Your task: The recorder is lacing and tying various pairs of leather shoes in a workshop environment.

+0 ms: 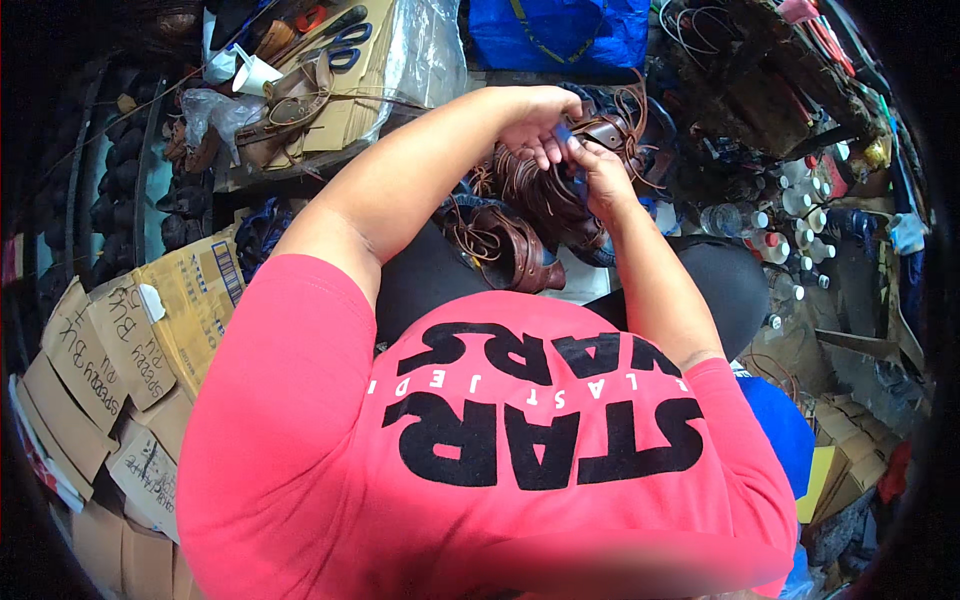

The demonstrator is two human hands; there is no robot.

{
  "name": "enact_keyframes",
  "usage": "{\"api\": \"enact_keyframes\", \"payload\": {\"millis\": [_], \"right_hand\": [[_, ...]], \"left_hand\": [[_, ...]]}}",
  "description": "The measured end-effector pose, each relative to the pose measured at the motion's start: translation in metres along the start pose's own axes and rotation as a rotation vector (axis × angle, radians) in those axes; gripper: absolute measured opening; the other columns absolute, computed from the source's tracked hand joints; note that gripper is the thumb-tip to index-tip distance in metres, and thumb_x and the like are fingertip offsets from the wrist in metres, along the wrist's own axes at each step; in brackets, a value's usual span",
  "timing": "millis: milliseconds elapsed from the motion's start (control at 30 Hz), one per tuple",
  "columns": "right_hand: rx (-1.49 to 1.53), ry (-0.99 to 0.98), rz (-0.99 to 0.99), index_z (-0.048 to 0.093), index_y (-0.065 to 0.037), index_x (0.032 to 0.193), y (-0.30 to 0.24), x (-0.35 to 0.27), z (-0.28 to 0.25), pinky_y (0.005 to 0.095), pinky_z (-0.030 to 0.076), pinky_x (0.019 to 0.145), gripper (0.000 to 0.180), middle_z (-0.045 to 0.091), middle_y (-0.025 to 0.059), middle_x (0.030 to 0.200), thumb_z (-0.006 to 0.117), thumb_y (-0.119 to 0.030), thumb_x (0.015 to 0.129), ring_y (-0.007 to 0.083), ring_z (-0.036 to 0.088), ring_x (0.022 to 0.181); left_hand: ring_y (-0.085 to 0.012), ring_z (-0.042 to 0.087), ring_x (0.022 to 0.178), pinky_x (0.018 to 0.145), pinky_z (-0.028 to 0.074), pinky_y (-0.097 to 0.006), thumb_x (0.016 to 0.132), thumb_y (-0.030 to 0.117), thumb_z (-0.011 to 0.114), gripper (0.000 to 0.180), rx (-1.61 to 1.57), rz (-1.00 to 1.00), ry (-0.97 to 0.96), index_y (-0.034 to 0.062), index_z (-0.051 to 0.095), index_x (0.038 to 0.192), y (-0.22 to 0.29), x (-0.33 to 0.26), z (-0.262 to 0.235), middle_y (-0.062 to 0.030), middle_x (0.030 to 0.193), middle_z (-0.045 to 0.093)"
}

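Note:
In front of my chest, my left hand (536,125) reaches in with its palm partly turned up and its fingers loosely curled and apart. Close against it, my right hand (606,178) pinches a small blue strip (563,132) that passes near the left fingers. What the strip is made of I cannot make out. Beneath both hands lies a pile of brown leather shoe uppers (552,195) with long thin laces. Another brown leather upper (525,250), laces loose on top, rests nearer to me, by my knees.
At the upper left, blue-handled scissors (346,47), a white cup (256,75) and a brown leather piece (292,108) lie on brown card sheets. A blue bag (560,35) stands beyond my hands. Several bottles (797,203) stand at right; flattened cardboard (185,310) lies left.

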State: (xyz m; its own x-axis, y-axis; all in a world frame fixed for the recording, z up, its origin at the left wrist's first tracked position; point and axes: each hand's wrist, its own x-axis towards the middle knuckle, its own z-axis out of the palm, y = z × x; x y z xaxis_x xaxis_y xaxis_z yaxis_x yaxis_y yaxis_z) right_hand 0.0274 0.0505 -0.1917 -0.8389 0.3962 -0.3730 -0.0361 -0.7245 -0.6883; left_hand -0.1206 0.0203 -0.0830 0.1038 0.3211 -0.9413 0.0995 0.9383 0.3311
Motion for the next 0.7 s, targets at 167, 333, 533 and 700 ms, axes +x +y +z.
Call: {"api": "enact_keyframes", "payload": {"millis": [167,333,533,700], "right_hand": [[0.076,0.097,0.062,0.059,-0.007,0.086,0.002,0.002,-0.005,0.0223,0.038,0.066,0.015,0.059,-0.0002,0.078,0.062,-0.022,0.083,0.009,0.048,0.066],[0.055,0.068,0.078,0.058,-0.007,0.086,-0.002,0.003,-0.007,0.0226,0.038,0.066,0.015,0.06,-0.0004,0.078,0.063,-0.021,0.082,0.0089,0.049,0.067],[0.057,0.036,0.087,0.058,-0.008,0.085,-0.005,-0.002,-0.006,0.0227,0.038,0.065,0.017,0.057,-0.0012,0.075,0.065,-0.023,0.08,0.0092,0.048,0.067],[-0.051,0.051,0.068,0.059,-0.007,0.085,-0.005,-0.005,-0.006,0.0227,0.037,0.064,0.019,0.054,-0.0009,0.072,0.065,-0.025,0.08,0.0102,0.047,0.065]], "left_hand": [[-0.0154,0.06,0.057,0.049,0.041,-0.023,0.085,0.043,0.039,0.046,-0.049,0.101,0.175,0.004,0.063,0.081,-0.027,0.001,-0.012,-0.0061,0.074,0.063],[-0.0074,0.055,0.061,0.054,0.04,-0.019,0.076,0.022,0.067,0.028,0.014,0.704,0.412,0.0028,0.065,0.096,-0.058,0.019,-0.012,-0.003,0.078,0.065],[-0.0074,0.055,0.07,0.068,0.045,-0.023,0.074,0.011,0.068,0.021,0.232,0.723,0.516,0.0029,0.066,0.093,-0.056,0.041,-0.003,0.0,0.078,0.065],[-0.0094,0.057,0.071,0.069,0.046,-0.026,0.068,0.01,0.071,0.023,0.489,0.709,0.61,0.0046,0.065,0.09,-0.046,0.033,-0.002,-0.0032,0.078,0.066]]}}
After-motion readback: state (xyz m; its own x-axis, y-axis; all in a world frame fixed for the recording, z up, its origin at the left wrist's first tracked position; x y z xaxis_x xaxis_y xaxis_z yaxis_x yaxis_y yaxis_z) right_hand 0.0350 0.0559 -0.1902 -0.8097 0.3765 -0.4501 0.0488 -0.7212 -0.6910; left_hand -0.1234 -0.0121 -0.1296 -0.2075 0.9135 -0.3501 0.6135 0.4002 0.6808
